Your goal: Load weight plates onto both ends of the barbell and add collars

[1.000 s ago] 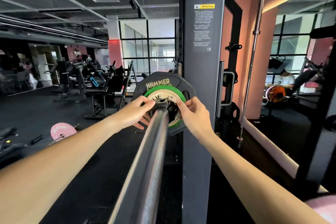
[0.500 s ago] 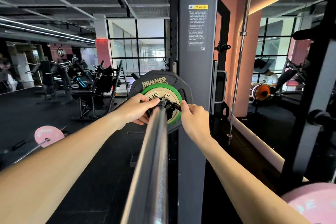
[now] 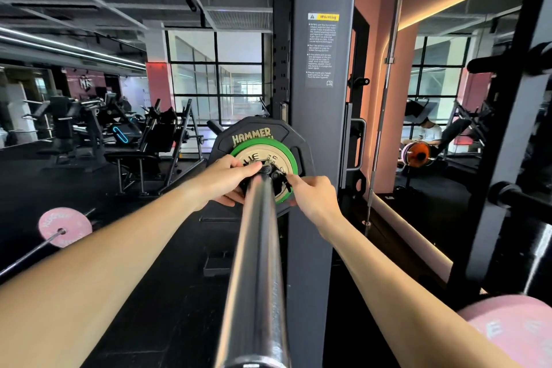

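The steel barbell sleeve (image 3: 257, 263) runs away from me to its loaded end. A large black plate marked HAMMER (image 3: 254, 133) sits there, with a smaller green-rimmed plate (image 3: 288, 155) in front of it. A black collar (image 3: 276, 175) sits on the bar against the green plate. My left hand (image 3: 222, 181) grips the collar from the left, fingers curled over it. My right hand (image 3: 313, 196) pinches the collar's lever on the right side. Much of the collar is hidden behind the bar and my fingers.
A grey rack upright (image 3: 319, 128) stands just right of the plates. A spare bar (image 3: 385, 92) leans on the pink wall. A pink plate (image 3: 64, 227) on another bar lies on the floor at left, another pink plate (image 3: 513, 334) at bottom right. Machines fill the far left.
My view has shifted slightly, so the plates sit a little further right. Both hands stay on the collar; the right hand has curled tighter over its lever.
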